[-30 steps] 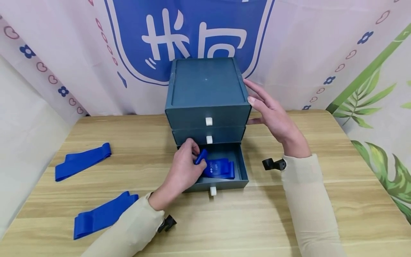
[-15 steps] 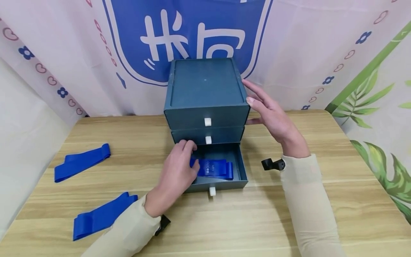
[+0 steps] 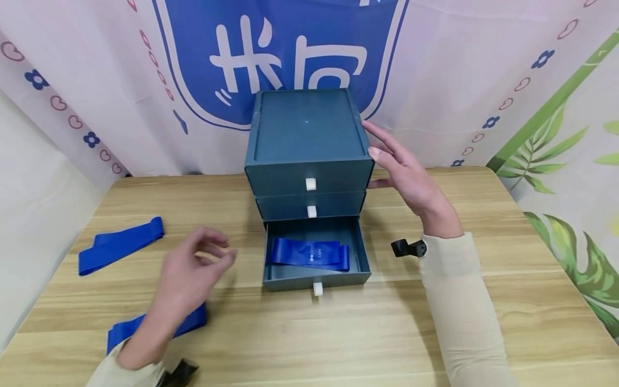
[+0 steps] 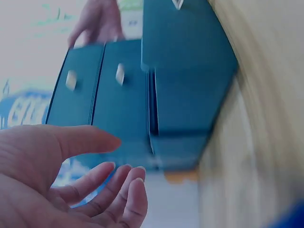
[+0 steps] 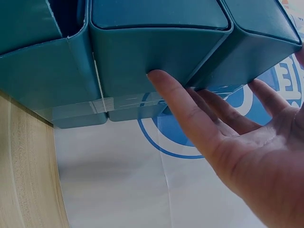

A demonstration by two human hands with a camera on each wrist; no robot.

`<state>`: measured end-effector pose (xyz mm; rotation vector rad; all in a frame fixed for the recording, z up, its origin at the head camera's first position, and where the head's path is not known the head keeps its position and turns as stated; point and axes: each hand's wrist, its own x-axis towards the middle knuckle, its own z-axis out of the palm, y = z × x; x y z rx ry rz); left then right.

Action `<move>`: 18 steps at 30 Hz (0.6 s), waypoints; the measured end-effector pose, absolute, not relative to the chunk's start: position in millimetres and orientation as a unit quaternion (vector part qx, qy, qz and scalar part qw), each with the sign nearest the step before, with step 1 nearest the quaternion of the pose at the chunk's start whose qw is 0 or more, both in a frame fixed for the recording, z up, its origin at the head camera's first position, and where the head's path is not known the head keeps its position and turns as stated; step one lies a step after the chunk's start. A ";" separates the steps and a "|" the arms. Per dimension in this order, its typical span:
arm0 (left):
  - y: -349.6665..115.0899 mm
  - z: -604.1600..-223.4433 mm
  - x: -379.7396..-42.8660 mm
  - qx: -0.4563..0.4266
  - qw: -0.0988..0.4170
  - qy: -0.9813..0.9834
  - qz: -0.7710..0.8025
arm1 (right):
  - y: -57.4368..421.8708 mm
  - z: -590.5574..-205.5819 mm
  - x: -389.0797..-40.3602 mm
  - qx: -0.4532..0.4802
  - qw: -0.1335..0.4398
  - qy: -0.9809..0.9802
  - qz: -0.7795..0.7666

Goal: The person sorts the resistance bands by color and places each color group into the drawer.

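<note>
A dark teal drawer unit (image 3: 309, 129) with three stacked drawers stands at the back of the table. Its bottom drawer (image 3: 355, 278) is pulled out, and a folded blue resistance band (image 3: 295, 252) marked "Light" lies inside. My left hand (image 3: 195, 271) hovers left of the drawer with fingers loosely bent and nothing in them; the left wrist view shows its bare palm. Partly behind that forearm lies a second blue band (image 3: 193, 318). My right hand (image 3: 411, 180) rests with extended fingers against the unit's right side, as the right wrist view also shows.
Another folded blue band (image 3: 121, 245) lies at the table's left. White pull tabs (image 3: 311, 184) stick out from the drawer fronts. A printed curtain (image 3: 435, 64) hangs right behind the wooden table (image 3: 367, 344).
My left hand let go of the blue band in the bottom drawer and moved out to the left, over the table. The right hand stays against the unit.
</note>
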<state>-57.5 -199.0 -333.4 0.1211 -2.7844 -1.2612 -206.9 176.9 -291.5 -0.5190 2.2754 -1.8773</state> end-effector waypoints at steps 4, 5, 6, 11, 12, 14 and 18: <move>-242.2 -339.2 -39.9 0.107 0.016 -0.887 -0.448 | 176.1 -290.8 -206.0 -0.171 0.074 0.758 -0.626; -253.1 -341.2 -35.3 0.122 0.011 -0.879 -0.460 | 176.1 -290.7 -205.8 -0.170 0.075 0.758 -0.626; -263.7 -343.2 -30.5 0.137 0.004 -0.871 -0.471 | 176.1 -290.7 -205.6 -0.170 0.075 0.757 -0.626; -310.8 -350.6 -8.9 0.239 -0.045 -0.848 -0.472 | 175.7 -290.8 -205.1 -0.172 0.076 0.758 -0.624; -319.2 -352.4 -5.5 0.262 -0.057 -0.846 -0.461 | 175.5 -290.8 -205.0 -0.172 0.076 0.758 -0.624; -336.1 -358.3 -0.5 0.301 -0.081 -0.845 -0.435 | 175.0 -290.7 -204.7 -0.173 0.074 0.758 -0.624; -368.2 -374.6 7.7 0.325 -0.140 -0.853 -0.384 | 174.4 -290.4 -204.7 -0.175 0.070 0.758 -0.624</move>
